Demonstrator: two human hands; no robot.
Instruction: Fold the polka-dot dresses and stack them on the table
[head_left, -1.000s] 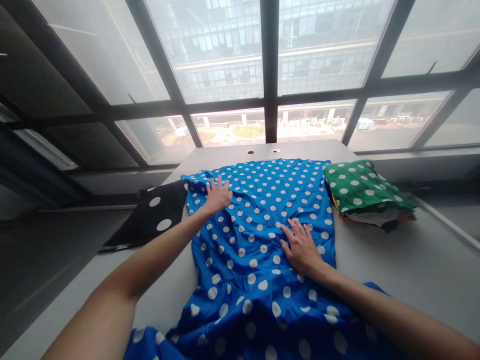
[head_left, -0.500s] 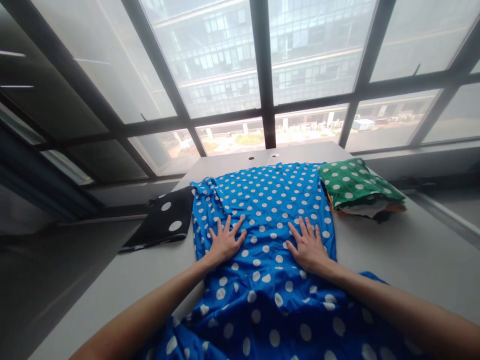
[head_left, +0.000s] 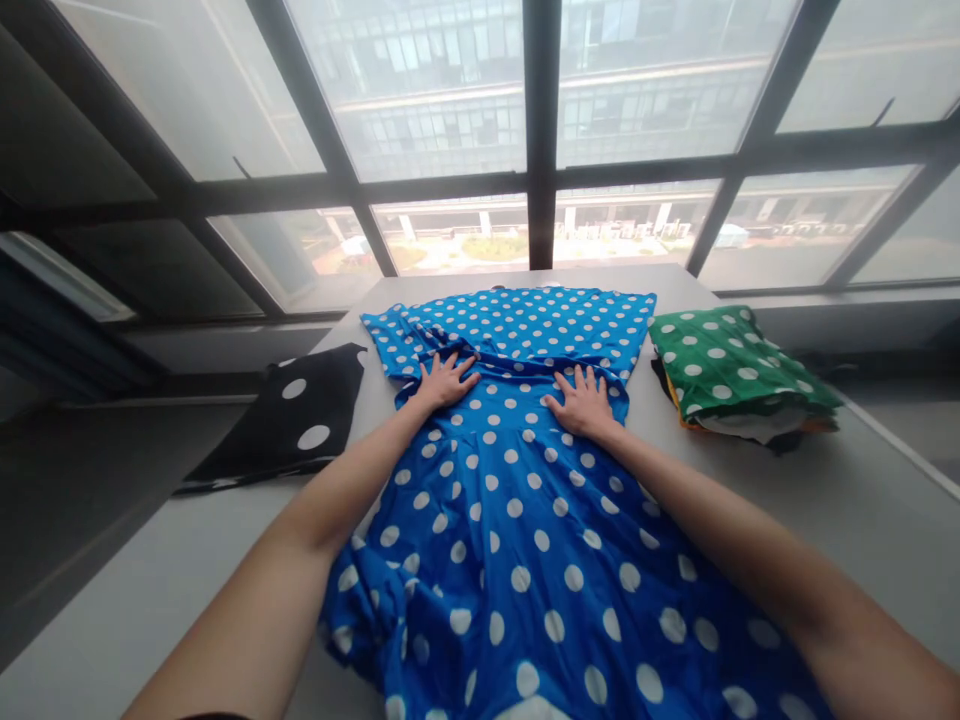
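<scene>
A blue dress with white polka dots (head_left: pixel 517 480) lies spread along the table, its narrower waist between my hands and its wide skirt running toward me. My left hand (head_left: pixel 446 382) rests on the left of the waist, palm down with fingers spread. On the right side of the waist, my right hand (head_left: pixel 583 402) also lies flat with fingers apart. Cloth is bunched into a crosswise ridge just beyond my fingertips. Past that ridge, the far part of the dress lies fairly flat. The near end runs out of view at the bottom.
Left of the dress, a folded black cloth with white dots (head_left: pixel 300 410) reaches the edge of the white table (head_left: pixel 97 620). At right sits a stack of folded cloths, a green dotted one (head_left: pixel 727 360) on top. Large framed windows (head_left: pixel 450 110) stand behind the table.
Both hands have slid forward, away from me, over the dress. The fabric has gathered into a ridge ahead of them, and the skirt behind is drawn out smoother. The view has shifted slightly.
</scene>
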